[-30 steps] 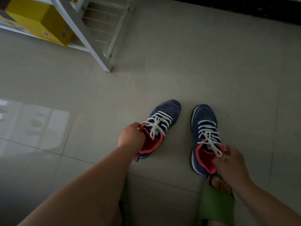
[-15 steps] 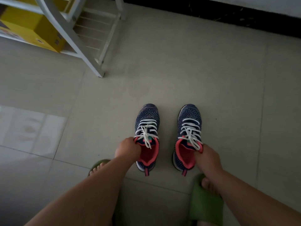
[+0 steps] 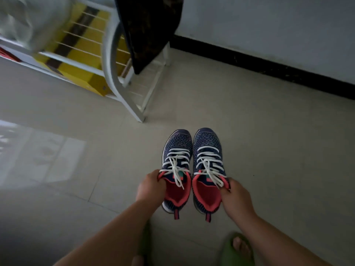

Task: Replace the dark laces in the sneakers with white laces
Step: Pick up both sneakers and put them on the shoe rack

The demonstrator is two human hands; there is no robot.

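Observation:
Two navy knit sneakers with coral lining stand side by side, toes pointing away from me, both threaded with white laces. My left hand (image 3: 150,188) grips the collar of the left sneaker (image 3: 177,150) on its outer side. My right hand (image 3: 235,196) grips the collar of the right sneaker (image 3: 206,143) on its outer side. Loose white lace ends (image 3: 177,176) hang over each tongue. No dark laces are in view.
A white metal rack (image 3: 115,77) stands at the back left with a yellow box (image 3: 80,52) on its lower shelf and a dark cloth (image 3: 148,29) draped over it. A black skirting board (image 3: 269,68) runs along the wall. My feet in green slippers (image 3: 237,250) are at the bottom.
Both hands have brought the sneakers closer together until they sit almost touching and parallel. My head has tilted up, bringing more of the rack and the wall into view.

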